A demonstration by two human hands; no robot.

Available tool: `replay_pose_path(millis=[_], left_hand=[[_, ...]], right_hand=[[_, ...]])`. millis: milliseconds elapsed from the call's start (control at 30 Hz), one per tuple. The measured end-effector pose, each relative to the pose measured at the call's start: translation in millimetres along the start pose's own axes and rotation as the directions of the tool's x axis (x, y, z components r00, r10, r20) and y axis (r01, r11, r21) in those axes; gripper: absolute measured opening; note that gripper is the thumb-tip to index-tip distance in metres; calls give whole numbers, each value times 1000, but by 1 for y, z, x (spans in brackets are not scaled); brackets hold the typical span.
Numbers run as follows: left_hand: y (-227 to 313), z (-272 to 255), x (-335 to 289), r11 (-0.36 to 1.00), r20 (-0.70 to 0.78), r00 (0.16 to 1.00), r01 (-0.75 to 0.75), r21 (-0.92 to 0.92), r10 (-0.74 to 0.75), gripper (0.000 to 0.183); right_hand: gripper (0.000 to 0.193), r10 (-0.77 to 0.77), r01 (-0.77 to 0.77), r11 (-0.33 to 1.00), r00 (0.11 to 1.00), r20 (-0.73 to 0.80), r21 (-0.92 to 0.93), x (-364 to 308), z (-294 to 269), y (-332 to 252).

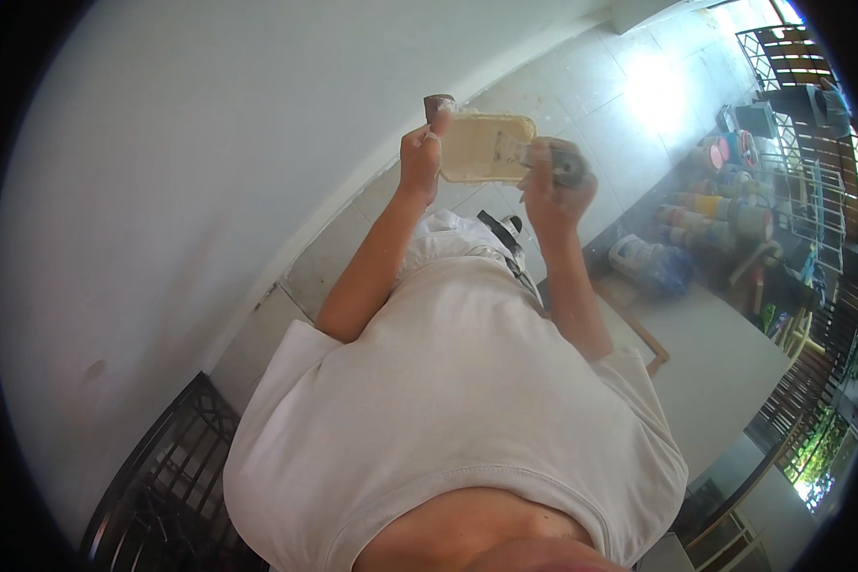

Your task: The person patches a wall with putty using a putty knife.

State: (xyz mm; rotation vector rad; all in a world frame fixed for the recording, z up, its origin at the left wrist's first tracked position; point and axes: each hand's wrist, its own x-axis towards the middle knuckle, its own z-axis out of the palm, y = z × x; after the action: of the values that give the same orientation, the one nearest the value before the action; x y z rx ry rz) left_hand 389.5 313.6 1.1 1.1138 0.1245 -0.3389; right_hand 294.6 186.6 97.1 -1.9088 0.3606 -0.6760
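Note:
In front of my chest is a shallow cream rectangular tray (467, 164) with pale paste smeared along its left edge. My left hand (421, 164) is closed at that edge, with whitish smears on the fingers. A brown block-like piece (439, 105) sticks up just beyond its thumb; I cannot tell whether it belongs to the tray. On the opposite side, my right hand (555, 191), blurred by motion, grips what looks like a putty knife (510, 151). Its flat pale blade lies over the tray's right part, and a rounded grey end (572, 168) shows beside the fingers.
A white wall (162, 153) rises close on my left, above a tiled floor (543, 86). Black metal grating (176, 467) stands at lower left. To the right are several paint tubs and jars (715, 214), a wrapped clear-and-blue bundle (648, 262) and a pale board (705, 353).

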Motion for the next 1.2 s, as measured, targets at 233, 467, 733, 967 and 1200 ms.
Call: replay_pose_path(millis=[233, 467, 733, 967, 1200], left_hand=[[-11, -13, -1, 997, 3, 998, -57, 43, 57, 39], [-1, -1, -1, 1000, 8, 1000, 6, 26, -6, 39], [15, 17, 0, 997, 0, 999, 46, -64, -46, 39], [15, 13, 19, 996, 40, 997, 64, -69, -62, 39], [27, 16, 24, 994, 58, 995, 86, -60, -83, 38]], right_hand=[[14, 5, -5, 1000, 1000, 19, 9, -3, 5, -6], [21, -175, 176, 983, 984, 30, -46, 9, 9, -3], [14, -113, 114, 993, 993, 42, -18, 23, 13, -24], [11, -145, 160, 984, 976, 165, -82, 42, 24, -29], [10, -208, 215, 974, 974, 93, -74, 45, 34, -32]])
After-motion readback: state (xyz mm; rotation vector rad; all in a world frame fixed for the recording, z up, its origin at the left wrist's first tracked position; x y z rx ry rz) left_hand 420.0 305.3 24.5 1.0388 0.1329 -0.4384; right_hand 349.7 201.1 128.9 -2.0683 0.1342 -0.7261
